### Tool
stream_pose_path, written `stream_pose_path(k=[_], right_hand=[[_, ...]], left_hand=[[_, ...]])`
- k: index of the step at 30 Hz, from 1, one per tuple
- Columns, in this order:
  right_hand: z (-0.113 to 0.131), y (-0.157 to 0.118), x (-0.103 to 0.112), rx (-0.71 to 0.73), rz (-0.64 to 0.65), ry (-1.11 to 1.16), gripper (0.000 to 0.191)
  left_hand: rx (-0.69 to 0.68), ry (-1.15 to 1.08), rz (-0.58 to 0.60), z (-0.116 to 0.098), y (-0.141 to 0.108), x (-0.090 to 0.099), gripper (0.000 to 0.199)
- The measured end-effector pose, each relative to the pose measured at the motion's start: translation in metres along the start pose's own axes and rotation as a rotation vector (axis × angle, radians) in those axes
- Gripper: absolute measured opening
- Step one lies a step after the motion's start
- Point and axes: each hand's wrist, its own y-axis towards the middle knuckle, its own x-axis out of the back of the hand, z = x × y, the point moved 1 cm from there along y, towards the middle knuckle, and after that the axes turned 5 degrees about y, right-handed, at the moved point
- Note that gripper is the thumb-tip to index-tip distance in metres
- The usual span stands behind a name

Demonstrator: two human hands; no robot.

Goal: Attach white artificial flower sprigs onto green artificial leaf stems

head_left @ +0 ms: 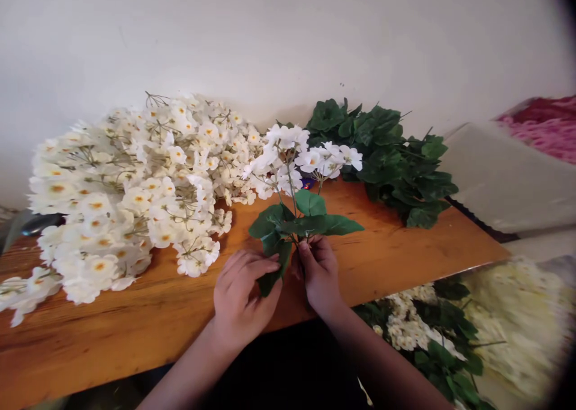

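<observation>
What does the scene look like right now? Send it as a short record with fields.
Left hand: curled against a lower leaf
Right hand: pinching the flower stem
Stem top: white flowers, green leaves
Table: orange-brown wood
On table: white flower pile, green leaf pile

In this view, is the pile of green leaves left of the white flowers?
No, the green leaves lie to the right of the white flowers.
</observation>
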Motion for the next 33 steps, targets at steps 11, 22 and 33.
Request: stream_pose_path(k=[11,22,33], right_hand=[[0.001,-0.002,-0.004,0.017,0.036,-0.009,0.036],[-0.011,-0.016,-0.003,-0.085,-0.021,-0.242,0.026],[-0.020,-0.018,0.008,0.020,-0.036,-0.223,0.028]], left_hand=[[0.806,-0.248,0.262,0.014,0.051,-0.013,0.045],[0.692,0.295,0.394,0.007,0.046,-0.018,0.020],[0.955,-0.450,0.317,0.026,0.021,-0.037,0.028]])
